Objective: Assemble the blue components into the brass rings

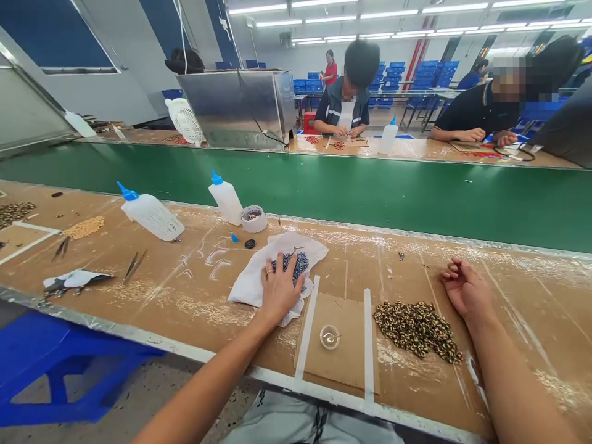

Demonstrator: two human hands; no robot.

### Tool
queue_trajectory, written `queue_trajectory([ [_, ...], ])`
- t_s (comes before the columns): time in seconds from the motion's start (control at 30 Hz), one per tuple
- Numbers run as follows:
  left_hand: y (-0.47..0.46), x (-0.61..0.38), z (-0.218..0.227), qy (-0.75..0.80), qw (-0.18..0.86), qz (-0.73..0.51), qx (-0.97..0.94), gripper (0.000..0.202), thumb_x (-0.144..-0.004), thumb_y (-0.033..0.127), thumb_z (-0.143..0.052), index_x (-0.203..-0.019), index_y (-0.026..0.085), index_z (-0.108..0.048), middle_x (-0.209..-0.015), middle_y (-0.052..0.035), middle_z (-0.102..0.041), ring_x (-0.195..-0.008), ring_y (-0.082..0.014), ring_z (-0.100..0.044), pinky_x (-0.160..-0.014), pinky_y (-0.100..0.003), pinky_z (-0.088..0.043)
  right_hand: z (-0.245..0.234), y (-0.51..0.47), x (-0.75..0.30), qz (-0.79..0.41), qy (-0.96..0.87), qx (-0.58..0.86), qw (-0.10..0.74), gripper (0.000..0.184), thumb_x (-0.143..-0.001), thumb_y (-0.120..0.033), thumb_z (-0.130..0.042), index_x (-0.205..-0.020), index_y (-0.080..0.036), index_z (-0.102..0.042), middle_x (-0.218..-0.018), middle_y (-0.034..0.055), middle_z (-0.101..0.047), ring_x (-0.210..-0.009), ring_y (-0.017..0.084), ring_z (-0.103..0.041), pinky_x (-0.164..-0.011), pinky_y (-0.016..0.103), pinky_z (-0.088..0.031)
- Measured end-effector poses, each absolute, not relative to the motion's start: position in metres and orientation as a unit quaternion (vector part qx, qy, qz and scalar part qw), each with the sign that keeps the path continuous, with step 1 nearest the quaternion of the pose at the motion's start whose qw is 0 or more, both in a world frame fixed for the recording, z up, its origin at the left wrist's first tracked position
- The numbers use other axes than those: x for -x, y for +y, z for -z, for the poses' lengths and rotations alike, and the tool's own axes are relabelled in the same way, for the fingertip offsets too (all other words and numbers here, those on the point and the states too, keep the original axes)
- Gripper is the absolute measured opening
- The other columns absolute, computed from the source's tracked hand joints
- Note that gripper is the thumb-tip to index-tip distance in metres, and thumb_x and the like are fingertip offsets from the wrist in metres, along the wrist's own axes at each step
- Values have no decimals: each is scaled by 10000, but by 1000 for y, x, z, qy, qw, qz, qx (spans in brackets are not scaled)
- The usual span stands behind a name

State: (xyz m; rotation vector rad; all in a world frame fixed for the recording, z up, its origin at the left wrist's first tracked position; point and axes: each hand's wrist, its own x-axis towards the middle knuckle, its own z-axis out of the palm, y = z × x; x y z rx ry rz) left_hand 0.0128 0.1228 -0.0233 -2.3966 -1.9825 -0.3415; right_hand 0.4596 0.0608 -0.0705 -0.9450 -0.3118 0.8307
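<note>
My left hand (279, 285) lies palm down on a white cloth (252, 277), its fingers spread over a small heap of blue-grey beads (298, 264) on that cloth. My right hand (464, 287) rests on the brown table top with its fingers curled in, holding nothing that shows. Just left of and below that hand lies a pile of leopard-patterned beads (416, 328). Between my arms is a cardboard mat (345, 351) edged with white strips, with a small clear dish (330, 337) on it.
Two white squeeze bottles with blue tips (150, 214) (226, 198) and a tape roll (254, 218) stand behind the cloth. Tweezers (134, 265) and tan beads (84, 227) lie to the left. A green conveyor belt (370, 191) runs beyond; other people work across it.
</note>
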Motion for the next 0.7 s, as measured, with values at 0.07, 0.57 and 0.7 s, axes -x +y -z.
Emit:
queue_trajectory([
  [0.07, 126, -15, 23, -639, 11, 109, 762, 575, -972, 472, -453, -1508, 271, -401, -1587, -143, -327, -1423, -460, -302, -1132, -616, -268, 67, 62, -462, -403, -135, 442, 790, 170, -770, -292, -779, -803, -161, -676, -716, -26, -485, -562, 65, -432, -497, 216, -417],
  [0.57, 134, -8, -11, -573, -12, 102, 813, 542, -983, 430, -477, -1501, 292, -399, -1616, -105, -273, -1466, -457, -198, -1143, -666, -229, 71, 53, -473, -422, -119, 447, 780, 67, -789, -199, -701, -800, -143, -737, -721, 33, -434, -615, 123, -430, -443, 271, -353],
  [0.7, 119, 1, -17, -383, -86, 129, 911, 279, -960, 227, -546, -1218, 266, -645, -1483, -60, -470, -1410, -290, -318, -1146, -480, -359, 71, 49, -474, -411, -102, 449, 787, 60, -824, -185, -690, -788, -167, -734, -726, 32, -426, -617, 129, -436, -442, 281, -320],
])
